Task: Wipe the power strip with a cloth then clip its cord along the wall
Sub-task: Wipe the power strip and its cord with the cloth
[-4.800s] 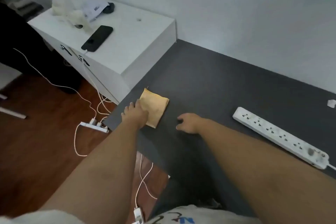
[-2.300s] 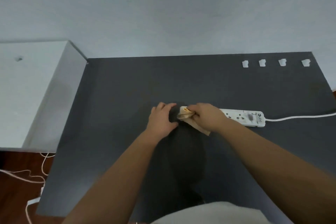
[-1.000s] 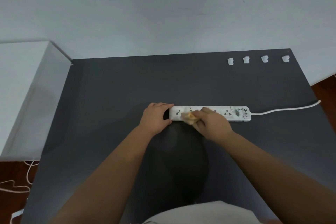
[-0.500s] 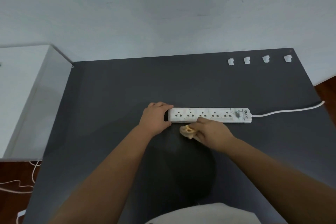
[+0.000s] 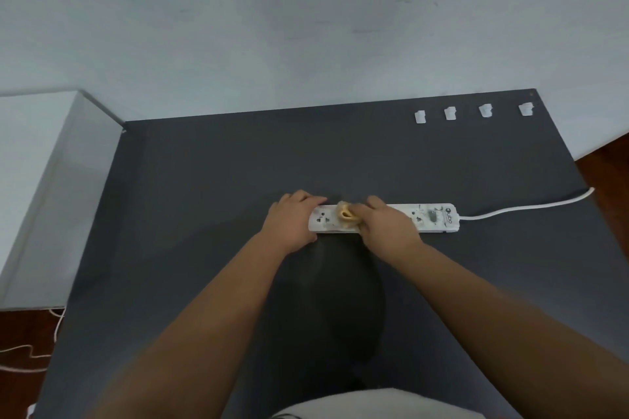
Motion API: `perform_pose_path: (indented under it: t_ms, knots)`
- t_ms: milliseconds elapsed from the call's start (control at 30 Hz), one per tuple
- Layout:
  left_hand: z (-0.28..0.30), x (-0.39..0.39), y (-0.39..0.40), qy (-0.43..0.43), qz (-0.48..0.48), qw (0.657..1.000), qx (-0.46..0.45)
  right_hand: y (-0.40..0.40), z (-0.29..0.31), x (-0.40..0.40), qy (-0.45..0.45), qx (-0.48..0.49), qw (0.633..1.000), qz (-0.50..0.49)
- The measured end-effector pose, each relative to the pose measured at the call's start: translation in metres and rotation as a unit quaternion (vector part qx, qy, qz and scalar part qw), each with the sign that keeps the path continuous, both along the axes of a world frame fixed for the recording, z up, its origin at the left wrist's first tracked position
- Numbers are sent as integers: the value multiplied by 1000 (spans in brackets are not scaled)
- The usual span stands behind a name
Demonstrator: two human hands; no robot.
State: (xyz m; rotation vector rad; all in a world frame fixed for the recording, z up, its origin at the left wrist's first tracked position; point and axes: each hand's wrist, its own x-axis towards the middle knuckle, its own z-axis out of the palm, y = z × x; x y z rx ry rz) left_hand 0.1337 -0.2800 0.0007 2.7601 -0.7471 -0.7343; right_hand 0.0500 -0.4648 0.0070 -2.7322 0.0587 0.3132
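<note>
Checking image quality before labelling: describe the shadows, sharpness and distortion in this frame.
Head view: a soft dark shadow falls on the table between the forearms, below the power strip; the wide angle bows the table edges; the cloth and right hand look slightly soft; no glare.

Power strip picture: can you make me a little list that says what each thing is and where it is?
strip: white power strip, flat on the dark table
left hand: holds the strip's left end
right hand: presses a yellow cloth on the strip
cord: white, runs right off the table edge
clips: four white clips in a row near the wall
cabinet: white, left of the table
</note>
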Motion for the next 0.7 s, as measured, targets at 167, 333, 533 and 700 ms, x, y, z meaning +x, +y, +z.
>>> perform_pose_path:
  t_ms: [167, 333, 533, 700]
  knots:
    - [-3, 3, 8, -8, 26, 1000, -14, -1, 1, 8, -2, 6, 999, 41]
    - [-6, 1, 7, -15, 35, 999, -26, 1, -2, 10, 15, 18, 1000, 8]
    - [-4, 2, 3, -15, 28, 999, -32, -29, -2, 4, -62, 37, 986, -149]
    - [-1, -5, -24, -8, -33, 998, -62, -33, -4, -22, -14, 42, 999, -28]
